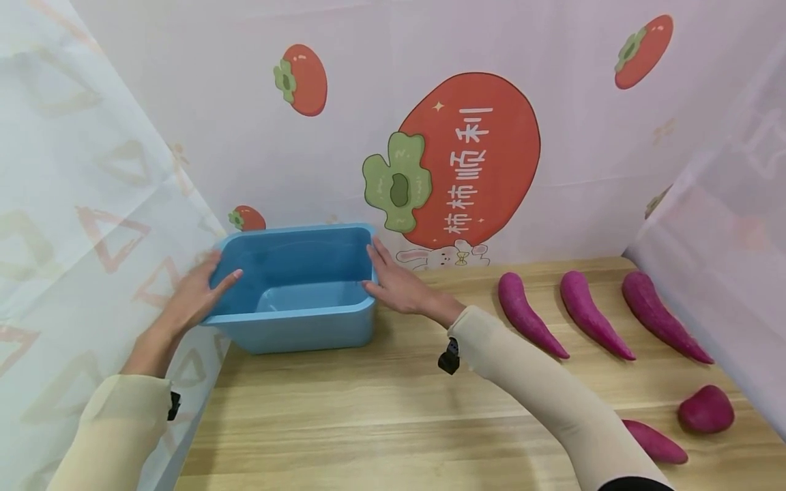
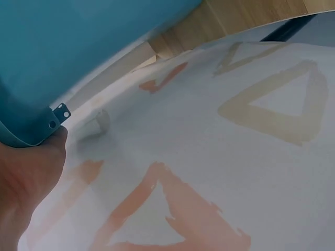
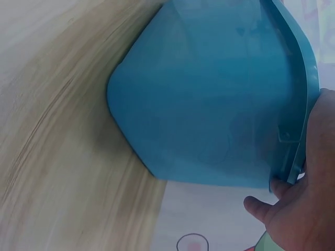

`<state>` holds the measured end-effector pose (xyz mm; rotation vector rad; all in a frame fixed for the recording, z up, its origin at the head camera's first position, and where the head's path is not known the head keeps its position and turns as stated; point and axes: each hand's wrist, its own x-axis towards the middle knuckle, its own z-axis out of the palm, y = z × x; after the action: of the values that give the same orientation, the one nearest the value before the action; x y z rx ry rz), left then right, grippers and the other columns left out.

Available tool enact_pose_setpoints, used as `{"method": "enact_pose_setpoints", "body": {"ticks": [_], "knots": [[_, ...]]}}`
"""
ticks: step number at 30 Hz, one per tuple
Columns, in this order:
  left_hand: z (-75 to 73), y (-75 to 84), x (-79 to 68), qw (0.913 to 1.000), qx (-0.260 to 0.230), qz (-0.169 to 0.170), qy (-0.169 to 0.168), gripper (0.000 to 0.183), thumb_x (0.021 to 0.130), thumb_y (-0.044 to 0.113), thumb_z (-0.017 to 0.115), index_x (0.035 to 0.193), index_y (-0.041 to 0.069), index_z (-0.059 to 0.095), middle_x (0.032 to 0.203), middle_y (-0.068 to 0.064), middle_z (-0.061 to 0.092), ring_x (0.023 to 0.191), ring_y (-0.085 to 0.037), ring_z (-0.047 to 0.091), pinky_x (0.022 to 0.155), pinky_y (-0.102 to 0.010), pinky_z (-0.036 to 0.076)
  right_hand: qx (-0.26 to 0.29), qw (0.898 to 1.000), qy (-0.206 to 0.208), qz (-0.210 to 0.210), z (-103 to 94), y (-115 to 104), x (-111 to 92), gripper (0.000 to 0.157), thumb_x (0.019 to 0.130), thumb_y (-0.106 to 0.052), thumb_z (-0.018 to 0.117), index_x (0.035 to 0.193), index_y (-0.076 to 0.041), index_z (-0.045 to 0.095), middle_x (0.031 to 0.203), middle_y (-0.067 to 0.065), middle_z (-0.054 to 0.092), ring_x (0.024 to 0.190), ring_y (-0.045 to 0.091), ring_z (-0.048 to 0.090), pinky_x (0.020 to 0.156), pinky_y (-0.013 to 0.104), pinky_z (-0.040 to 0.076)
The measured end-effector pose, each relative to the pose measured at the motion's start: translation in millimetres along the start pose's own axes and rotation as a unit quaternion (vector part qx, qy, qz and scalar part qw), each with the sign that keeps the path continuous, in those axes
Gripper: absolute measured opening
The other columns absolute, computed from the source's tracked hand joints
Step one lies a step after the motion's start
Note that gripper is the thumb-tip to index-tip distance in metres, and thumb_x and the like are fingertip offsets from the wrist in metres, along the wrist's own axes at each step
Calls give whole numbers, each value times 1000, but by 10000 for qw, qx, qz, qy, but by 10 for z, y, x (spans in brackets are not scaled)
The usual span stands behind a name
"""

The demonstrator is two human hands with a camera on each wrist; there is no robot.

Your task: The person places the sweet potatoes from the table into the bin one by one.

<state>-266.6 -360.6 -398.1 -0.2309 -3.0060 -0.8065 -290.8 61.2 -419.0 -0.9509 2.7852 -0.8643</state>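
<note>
Before me, a pale wood-grain bench. I face a pinkish-white back cloth printed with red persimmons (the largest carries white lettering). On my left, white cloth with triangle outlines; on my right, another pale cloth.

A rectangular, open-topped blue bin sits upright at the wooden table's back left.

One bin, apparently five sweet potatoes
</note>
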Motion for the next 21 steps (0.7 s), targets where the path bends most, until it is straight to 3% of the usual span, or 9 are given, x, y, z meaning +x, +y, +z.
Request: {"method": "enact_pose_setpoints", "body": {"ticks": [11,21], "knots": [[78,124,16,9997,-46,177,-182,96,109,55,49,168,0,-1,174,-29,1,159,-55,5,119,-80,13,-93,9999,-46,-79,-129,98,-104,83,107,-41,45,169,1,7,178,17,-3,162,34,21,121,54,39],[184,318,76,9998,-25,95,-152,103,105,61,54,168,0,0,174,-28,4,158,-55,10,119,-79,18,-161,9999,-13,-7,-219,229,-214,84,106,-42,46,169,-1,8,179,14,-4,160,36,28,114,55,47]]}}
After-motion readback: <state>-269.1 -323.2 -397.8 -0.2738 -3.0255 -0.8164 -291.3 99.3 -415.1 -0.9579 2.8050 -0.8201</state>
